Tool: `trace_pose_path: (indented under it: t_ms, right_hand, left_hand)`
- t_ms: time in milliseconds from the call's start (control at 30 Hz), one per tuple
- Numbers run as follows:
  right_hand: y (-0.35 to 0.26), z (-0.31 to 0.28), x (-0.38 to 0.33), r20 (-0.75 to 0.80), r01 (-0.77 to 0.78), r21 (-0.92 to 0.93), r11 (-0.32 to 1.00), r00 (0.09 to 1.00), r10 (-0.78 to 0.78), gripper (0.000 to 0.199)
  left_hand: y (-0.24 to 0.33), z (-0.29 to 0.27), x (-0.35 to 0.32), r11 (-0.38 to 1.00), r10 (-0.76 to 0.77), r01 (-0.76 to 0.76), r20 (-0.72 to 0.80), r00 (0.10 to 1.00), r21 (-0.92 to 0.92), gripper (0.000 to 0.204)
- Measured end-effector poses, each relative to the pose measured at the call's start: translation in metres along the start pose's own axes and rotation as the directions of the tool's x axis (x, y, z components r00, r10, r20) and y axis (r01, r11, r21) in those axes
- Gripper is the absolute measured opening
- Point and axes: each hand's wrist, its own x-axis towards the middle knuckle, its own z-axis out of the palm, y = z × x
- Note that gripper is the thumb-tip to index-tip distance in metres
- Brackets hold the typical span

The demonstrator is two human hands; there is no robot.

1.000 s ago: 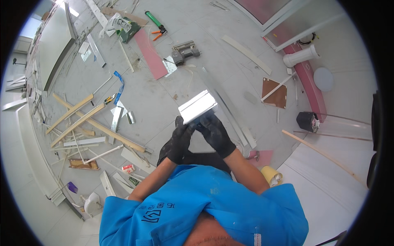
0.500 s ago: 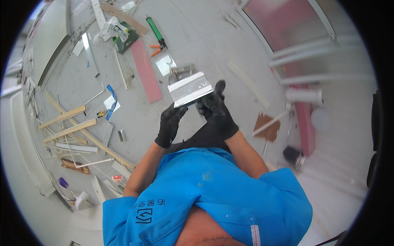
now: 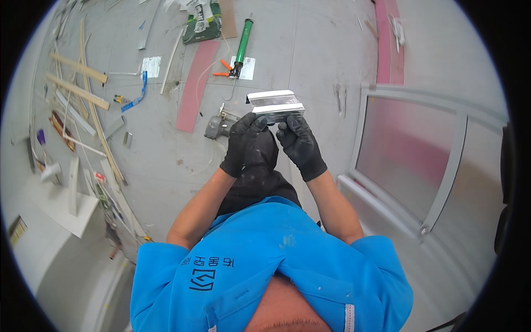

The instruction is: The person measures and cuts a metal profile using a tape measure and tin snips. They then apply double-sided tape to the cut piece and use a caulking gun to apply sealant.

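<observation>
A short, shiny metal channel piece [image 3: 275, 104] is held out in front of me, above the concrete floor. My left hand [image 3: 243, 143] in a black glove grips its lower left edge. My right hand [image 3: 300, 145], also in a black glove, pinches its lower right edge. Both forearms rise from my blue shirt at the bottom of the view. Under the piece, a grey power tool [image 3: 217, 125] lies on the floor, partly hidden by my left hand.
A green caulking gun [image 3: 242, 46] and orange snips [image 3: 223, 68] lie on the floor ahead, beside a pink board strip [image 3: 194, 84]. Wooden battens [image 3: 77, 88] and white trim pieces lie scattered at left. A framed pink panel [image 3: 412, 152] lies at right.
The view has swung, so the floor clutter has slid leftward and the framed pink panel has come in at right. Both hands still hold the metal piece, now turned more level.
</observation>
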Motion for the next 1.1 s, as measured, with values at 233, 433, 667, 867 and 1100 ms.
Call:
trace_pose_path:
  t_ms: [233, 433, 667, 867, 1100]
  right_hand:
    - [-0.099, -0.036, 0.135, -0.034, -0.188, -0.216, 0.958, 0.982, 0.185, 0.022]
    - [-0.160, -0.102, 0.233, -0.147, -0.339, -0.370, 0.865, 0.941, 0.306, 0.027]
    - [-0.209, -0.216, 0.383, -0.255, -0.420, -0.832, 0.364, 0.870, 0.421, 0.014]
    - [-0.195, -0.366, 0.591, -0.201, -0.296, -0.937, 0.184, 0.891, 0.407, 0.011]
    - [-0.164, -0.420, 0.769, -0.119, -0.348, -0.910, 0.225, 0.740, 0.662, 0.024]
  left_hand:
    - [-0.066, 0.038, 0.134, 0.887, 0.163, -0.057, -0.196, 0.967, 0.457, 0.023]
    - [-0.102, 0.055, 0.236, 0.867, -0.245, 0.158, -0.128, 0.961, -0.473, 0.031]
    - [-0.259, -0.004, 0.298, 0.919, -0.281, 0.370, -0.440, 0.853, 0.132, 0.036]
    - [-0.407, -0.090, 0.395, 0.670, -0.117, 0.496, -0.580, 0.806, 0.553, 0.066]
    - [-0.480, -0.132, 0.551, 0.318, -0.036, 0.534, -0.553, 0.832, 0.783, 0.101]
